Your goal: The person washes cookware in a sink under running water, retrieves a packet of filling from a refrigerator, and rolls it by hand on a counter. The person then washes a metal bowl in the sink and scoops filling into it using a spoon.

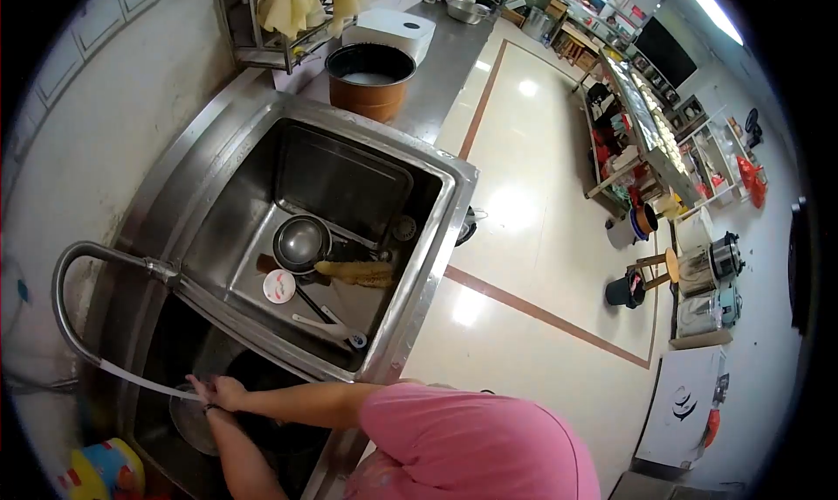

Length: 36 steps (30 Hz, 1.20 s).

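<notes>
My left hand (202,390) and my right hand (230,393) meet over the near sink basin (194,334). A white strip (144,380) runs down to them from the curved faucet (65,277); whether it is water or a hose I cannot tell. My left hand's fingers are partly stretched out, with a dark band at the wrist. Curled fingers of my right hand lie against the left; anything inside them is hidden. Beneath both hands is a round, see-through-looking bowl (194,426), partly covered by my arm.
In the other basin (345,172) lie a metal bowl (302,241), a small white cup (279,286), a yellowish loofah-like piece (356,274) and a white spoon (336,329). A brown pot (371,85) stands at the sink's edge. A yellow-and-blue container (106,469) is at lower left.
</notes>
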Available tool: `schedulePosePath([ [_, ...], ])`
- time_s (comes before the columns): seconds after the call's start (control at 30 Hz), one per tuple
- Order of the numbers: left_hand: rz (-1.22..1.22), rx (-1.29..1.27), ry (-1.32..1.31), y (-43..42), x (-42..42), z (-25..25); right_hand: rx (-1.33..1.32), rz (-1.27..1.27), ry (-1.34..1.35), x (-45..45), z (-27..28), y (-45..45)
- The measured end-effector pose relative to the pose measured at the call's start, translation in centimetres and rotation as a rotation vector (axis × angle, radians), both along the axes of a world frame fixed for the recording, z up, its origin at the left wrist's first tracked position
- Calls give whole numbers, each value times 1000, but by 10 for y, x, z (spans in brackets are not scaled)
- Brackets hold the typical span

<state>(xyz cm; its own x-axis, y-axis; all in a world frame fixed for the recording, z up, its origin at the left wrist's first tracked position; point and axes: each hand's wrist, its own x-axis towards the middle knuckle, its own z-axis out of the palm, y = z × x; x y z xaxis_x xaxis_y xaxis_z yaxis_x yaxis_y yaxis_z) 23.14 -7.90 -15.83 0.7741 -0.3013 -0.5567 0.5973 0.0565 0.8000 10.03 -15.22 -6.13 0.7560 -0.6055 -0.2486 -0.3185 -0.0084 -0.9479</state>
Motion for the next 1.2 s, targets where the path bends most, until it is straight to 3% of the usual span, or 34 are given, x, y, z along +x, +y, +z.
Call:
schedulePosePath([
  [0.2,37,-2,21,1,-21,-5,22,135,66,4,1,-10],
  [0.27,41,-15,29,4,-25,-7,-31,271,-32,-13,14,-11],
  [0.33,58,-36,41,17,-34,-12,-167,166,79,-5,7,13],
  [0.4,62,-75,30,25,-39,-15,-142,207,180,23,-41,33],
  [0.43,58,-89,14,37,-32,-24,-232,242,326,20,-11,27],
  [0.53,14,-204,-46,46,-25,-45,846,-158,-271,39,-39,39],
  [0.6,11,-398,-70,39,-37,-29,526,-84,-233,54,-44,41],
  [0.67,11,-756,-40,16,-68,21,561,-169,-273,86,-75,42],
  [0.7,26,-767,23,4,-86,49,575,-157,-272,93,-73,39],
  [0.77,54,-768,80,2,-110,101,1011,-253,-210,104,-61,27],
  [0.83,68,-538,287,0,-127,134,1188,-319,-152,104,-50,22],
  [0.97,-91,-729,251,12,-98,94,1029,-370,-32,82,-37,23],
  [1.03,-420,-640,147,21,-61,45,999,-395,65,68,-30,16],
  [1.07,-446,-562,130,23,-51,38,1081,-428,17,62,-22,16],
  [1.1,-371,-442,107,22,-47,40,1289,-464,-220,51,0,19],
  [1.13,-306,-313,87,21,-42,43,1294,-439,-199,47,-2,31],
  [1.2,-247,-80,-13,12,-38,54,547,-179,3,44,-14,43],
])
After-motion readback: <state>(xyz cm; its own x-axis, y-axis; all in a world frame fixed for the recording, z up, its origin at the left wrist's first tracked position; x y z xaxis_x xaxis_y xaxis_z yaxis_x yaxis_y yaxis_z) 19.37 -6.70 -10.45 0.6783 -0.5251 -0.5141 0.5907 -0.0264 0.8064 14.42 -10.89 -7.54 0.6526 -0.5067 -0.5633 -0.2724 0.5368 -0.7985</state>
